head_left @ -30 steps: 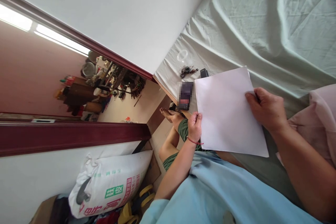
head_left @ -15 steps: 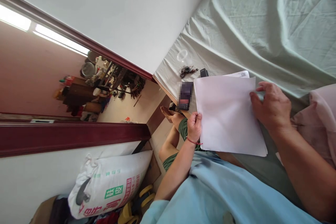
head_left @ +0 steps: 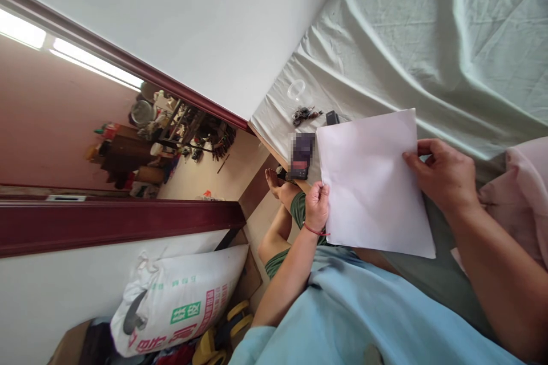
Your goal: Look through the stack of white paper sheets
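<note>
White paper sheets (head_left: 372, 182) lie across my lap, with a blank face toward me. My left hand (head_left: 317, 205) grips their left edge, thumb on top and fingers curled. A red cord circles that wrist. On the opposite side, my right hand (head_left: 447, 177) pinches the paper's right edge between thumb and fingers. How many sheets each hand holds cannot be made out. Beyond the paper's top left corner lies a small black box-like object (head_left: 332, 118).
On the pale green bedsheet (head_left: 385, 51) are a clear plastic lid or cup (head_left: 297, 90), a bunch of keys (head_left: 305, 116) and a dark, partly blurred phone-like item (head_left: 299, 171). Pink cloth (head_left: 520, 199) lies at right. A stuffed white sack (head_left: 184, 296) stands at lower left.
My right hand has closed on the right edge of the paper. The top right corner has risen, and the printed sheet that stuck out behind is now out of sight.
</note>
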`<control>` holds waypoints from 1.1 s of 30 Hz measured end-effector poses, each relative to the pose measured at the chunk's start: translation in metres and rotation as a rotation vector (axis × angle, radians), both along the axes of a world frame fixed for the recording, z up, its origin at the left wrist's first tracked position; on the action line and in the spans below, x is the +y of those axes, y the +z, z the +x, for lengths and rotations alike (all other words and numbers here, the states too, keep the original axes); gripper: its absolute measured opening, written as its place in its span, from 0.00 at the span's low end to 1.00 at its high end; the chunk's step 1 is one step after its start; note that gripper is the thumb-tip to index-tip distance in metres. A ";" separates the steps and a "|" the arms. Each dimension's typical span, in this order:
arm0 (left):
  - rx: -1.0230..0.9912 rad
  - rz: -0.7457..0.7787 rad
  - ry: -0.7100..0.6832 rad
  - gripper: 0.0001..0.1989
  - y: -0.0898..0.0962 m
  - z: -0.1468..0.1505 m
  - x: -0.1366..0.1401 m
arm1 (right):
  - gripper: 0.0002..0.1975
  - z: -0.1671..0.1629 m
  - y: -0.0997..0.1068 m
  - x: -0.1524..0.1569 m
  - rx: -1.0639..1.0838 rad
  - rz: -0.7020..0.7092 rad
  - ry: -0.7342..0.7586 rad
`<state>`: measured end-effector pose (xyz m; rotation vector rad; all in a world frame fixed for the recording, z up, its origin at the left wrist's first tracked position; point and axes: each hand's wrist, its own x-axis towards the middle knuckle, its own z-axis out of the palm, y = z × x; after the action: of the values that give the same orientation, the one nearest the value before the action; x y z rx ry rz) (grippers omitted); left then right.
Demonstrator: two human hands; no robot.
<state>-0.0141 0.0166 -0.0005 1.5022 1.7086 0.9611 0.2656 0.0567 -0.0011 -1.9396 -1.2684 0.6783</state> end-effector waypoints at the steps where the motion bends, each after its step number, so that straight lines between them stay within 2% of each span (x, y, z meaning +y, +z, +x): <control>1: 0.008 0.003 -0.009 0.22 0.000 0.000 0.000 | 0.15 0.000 0.000 0.000 0.019 0.018 -0.001; 6: 0.000 -0.002 -0.026 0.21 -0.001 -0.001 0.000 | 0.13 -0.001 -0.003 -0.001 0.064 0.117 -0.002; 11: -0.009 -0.022 -0.016 0.21 0.001 0.000 -0.001 | 0.12 -0.001 -0.004 0.000 0.066 0.135 0.003; 13: -0.086 -0.039 -0.022 0.21 0.002 0.001 -0.002 | 0.12 -0.001 -0.003 0.000 0.070 0.126 0.003; 18: -0.439 -0.118 -0.099 0.17 -0.003 0.002 -0.004 | 0.12 -0.001 0.000 -0.001 0.087 0.100 -0.006; 22: -0.450 -0.155 -0.057 0.16 -0.006 0.003 -0.005 | 0.12 -0.001 0.000 -0.002 0.118 0.107 -0.028; 28: -0.428 -0.157 0.017 0.17 -0.007 0.003 -0.004 | 0.07 0.000 0.002 -0.003 0.134 0.306 -0.011; 33: -0.567 -0.167 0.024 0.19 -0.004 0.004 -0.001 | 0.05 0.001 0.011 -0.007 0.461 0.464 0.210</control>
<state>-0.0098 0.0152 -0.0048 0.9790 1.3534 1.0980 0.2664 0.0494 0.0097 -1.2026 -1.2084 0.7959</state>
